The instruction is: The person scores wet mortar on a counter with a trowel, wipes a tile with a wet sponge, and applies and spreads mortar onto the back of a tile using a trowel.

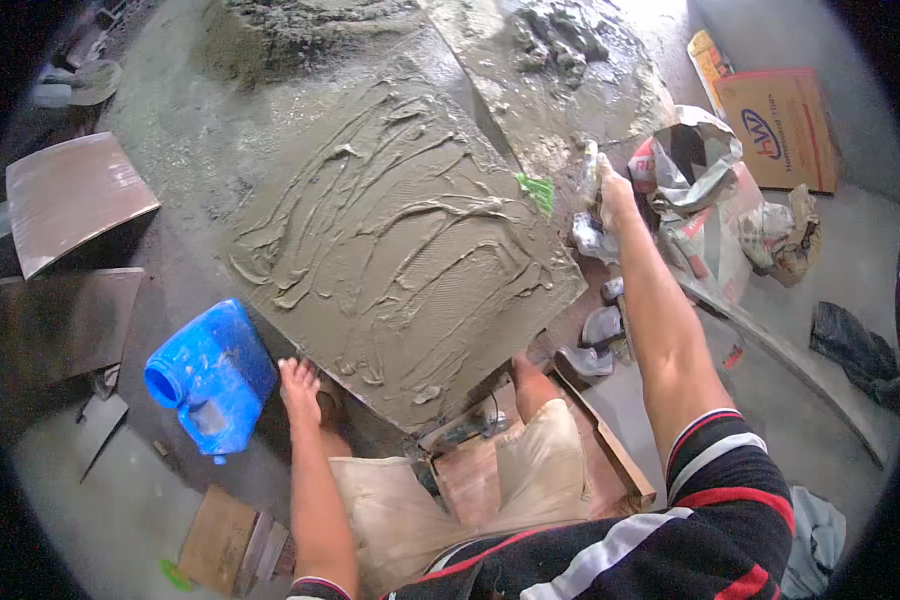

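Observation:
A large square tile (410, 240) lies before me, its top coated in wet grey mortar with ridges and combed lines. My left hand (301, 390) is at its near left edge, fingers stretched and apart, holding nothing; I cannot tell whether the fingertips touch the edge. Beyond the tile's right side, my right hand (615, 193) is closed round the pale handle of what looks like a trowel (590, 162), held upright. Its blade is hard to make out. A scrap of green plastic (538, 194) sits at the tile's right corner.
A cut blue jug (215, 375) stands left of my left hand. Mortar heaps (560, 45) lie at the back. Torn bags (705, 190) and a cardboard box (778, 130) are on the right. Loose tiles (80, 195) lie left, and an open carton (610, 450) sits by my legs.

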Motion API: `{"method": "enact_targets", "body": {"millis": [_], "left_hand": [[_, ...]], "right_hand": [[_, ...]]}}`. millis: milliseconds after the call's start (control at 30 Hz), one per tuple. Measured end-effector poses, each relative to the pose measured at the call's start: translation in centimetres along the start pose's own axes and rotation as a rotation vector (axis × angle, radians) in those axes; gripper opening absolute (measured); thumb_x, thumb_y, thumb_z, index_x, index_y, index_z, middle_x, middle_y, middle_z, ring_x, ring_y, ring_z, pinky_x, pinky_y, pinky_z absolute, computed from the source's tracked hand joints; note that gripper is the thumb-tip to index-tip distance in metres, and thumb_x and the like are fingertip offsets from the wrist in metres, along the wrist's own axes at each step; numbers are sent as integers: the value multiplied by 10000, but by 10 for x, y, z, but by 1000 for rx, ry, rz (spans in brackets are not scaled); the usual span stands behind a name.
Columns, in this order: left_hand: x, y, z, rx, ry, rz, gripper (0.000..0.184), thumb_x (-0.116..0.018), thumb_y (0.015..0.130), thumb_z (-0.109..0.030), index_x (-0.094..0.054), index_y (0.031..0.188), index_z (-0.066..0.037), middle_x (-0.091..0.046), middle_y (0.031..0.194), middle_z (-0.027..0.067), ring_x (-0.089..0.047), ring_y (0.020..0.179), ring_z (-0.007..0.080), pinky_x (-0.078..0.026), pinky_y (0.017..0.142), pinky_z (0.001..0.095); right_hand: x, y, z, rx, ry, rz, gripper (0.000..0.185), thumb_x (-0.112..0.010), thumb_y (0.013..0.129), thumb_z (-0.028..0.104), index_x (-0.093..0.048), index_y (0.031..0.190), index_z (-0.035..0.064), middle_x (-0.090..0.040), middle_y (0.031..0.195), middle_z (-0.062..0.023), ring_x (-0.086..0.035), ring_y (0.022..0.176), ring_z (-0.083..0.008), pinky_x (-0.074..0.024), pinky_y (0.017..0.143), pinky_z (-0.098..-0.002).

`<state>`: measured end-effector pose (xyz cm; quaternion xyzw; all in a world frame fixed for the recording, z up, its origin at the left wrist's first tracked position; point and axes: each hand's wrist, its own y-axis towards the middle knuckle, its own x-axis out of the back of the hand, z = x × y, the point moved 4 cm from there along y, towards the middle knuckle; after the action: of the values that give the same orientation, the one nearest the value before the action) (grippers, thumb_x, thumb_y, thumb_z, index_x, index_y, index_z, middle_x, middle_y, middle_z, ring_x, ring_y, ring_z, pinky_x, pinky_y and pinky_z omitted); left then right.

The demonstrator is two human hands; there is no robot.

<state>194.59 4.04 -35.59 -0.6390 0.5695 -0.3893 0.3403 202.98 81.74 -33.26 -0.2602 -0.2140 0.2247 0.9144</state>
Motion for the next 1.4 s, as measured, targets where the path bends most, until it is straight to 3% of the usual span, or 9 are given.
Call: {"method": "enact_targets", "body": {"millis": [200,267,300,367,600,767,900,1067,1400], "left_hand": [[-17,43,-1,82,-169,5,763,-532,933,-681,-439,1454,-132,-542,1335,47,-527,1139,191,-383,901,348],[-29,30,-9,77,-211,9,724,-535,944,-658,-463,1438,-134,-562,1304,53,-541,1126,200,-400,918,357],[-34,26,-12,69,-252,8,686,-539,955,-635,-487,1422,-136,-582,1272,58,-555,1112,209,-417,935,366],[-36,35,-12,52,-286,39,650,-527,980,-596,-499,1415,-114,-588,1291,67,-559,1144,224,-419,993,387],[-58,29,-42,-173,-364,103,589,-493,1051,-463,-495,1405,8,-549,1434,99,-507,1326,246,-340,1184,386],[-72,29,-39,-202,-474,4,609,-553,1025,-465,-495,1405,6,-548,1435,120,-497,1337,262,-342,1175,399],[-75,31,-41,-168,-550,-6,630,-580,1004,-482,-517,1386,15,-557,1425,142,-555,1270,298,-421,1108,448],[-69,17,-64,-182,-482,-53,623,-606,990,-475,-535,1370,13,-583,1389,138,-575,1236,297,-443,1080,462],[1,-21,-160,-215,-302,-6,548,-631,978,-451,-590,1334,-37,-622,1350,123,-599,1216,300,-460,1067,472]], "right_hand": [[56,-32,-30,-133,-305,-99,479,-617,935,518,-658,1031,51,-704,849,-122,-680,753,-264,-522,600,-435],[57,-51,-71,666,-1216,119,305,-524,1029,324,-665,963,61,-676,806,-91,-650,717,-228,-503,614,-409],[55,-58,-83,688,-1345,312,308,-511,1039,294,-684,1086,44,-729,949,-131,-703,837,-250,-543,763,-421],[35,-72,-91,109,-740,325,435,-492,1042,398,-665,1242,53,-717,1163,-160,-696,1031,-292,-518,931,-405],[-63,-72,-51,291,-737,440,641,-347,1049,535,-560,1380,30,-601,1387,-207,-536,1311,-362,-375,1109,-408],[-71,-50,-79,267,-771,367,563,-369,1049,484,-587,1350,62,-606,1342,-238,-543,1278,-405,-406,1077,-431],[-70,-47,-86,726,-943,255,439,-426,1045,408,-628,1291,105,-683,1081,-259,-634,1032,-469,-494,913,-509],[-72,-91,-67,279,-1009,143,446,-430,1064,344,-624,1264,-4,-685,1185,-235,-642,1113,-390,-474,933,-463],[-54,-232,-76,392,-538,61,515,-461,1042,425,-675,1088,-41,-673,1090,-278,-615,1039,-450,-465,891,-493]]}}
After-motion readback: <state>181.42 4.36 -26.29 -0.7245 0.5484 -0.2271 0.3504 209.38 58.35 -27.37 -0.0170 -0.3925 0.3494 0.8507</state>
